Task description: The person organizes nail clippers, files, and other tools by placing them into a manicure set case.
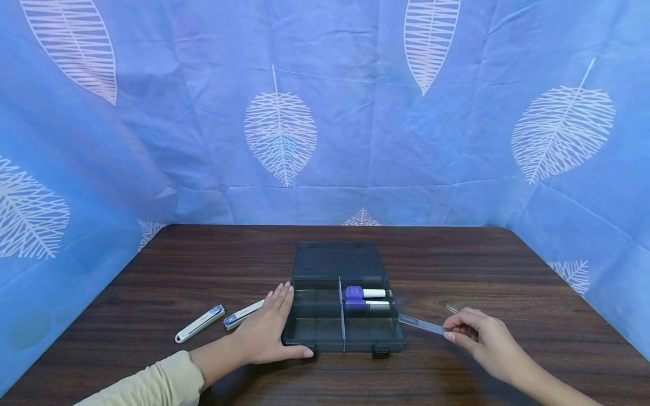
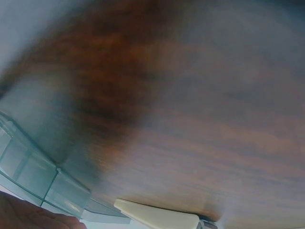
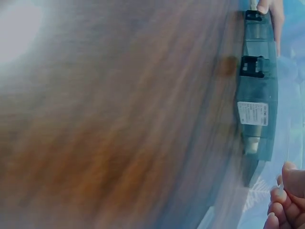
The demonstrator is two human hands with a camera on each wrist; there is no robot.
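Note:
My left hand (image 1: 269,330) rests along the left side of a dark see-through plastic organizer box (image 1: 315,332), fingers straight and thumb at its front edge. The box's lid (image 1: 337,259) lies folded back. Two purple nail polish bottles (image 1: 355,292) lie in the right half, beyond a divider (image 1: 342,316). Between thumb and fingers, my right hand (image 1: 487,341) pinches one end of a clear, flat nail file (image 1: 424,324). Its other end points left and overlaps the box's right edge in the head view. The right wrist view shows the box's labelled side (image 3: 253,113).
Left of the box lie two nail clippers, one in full view (image 1: 200,323) and another (image 1: 244,314) partly behind my left hand. A second clear strip (image 1: 451,307) lies on the brown table (image 1: 228,254) beyond my right hand. Blue leaf-patterned cloth (image 1: 345,141) hangs around the table.

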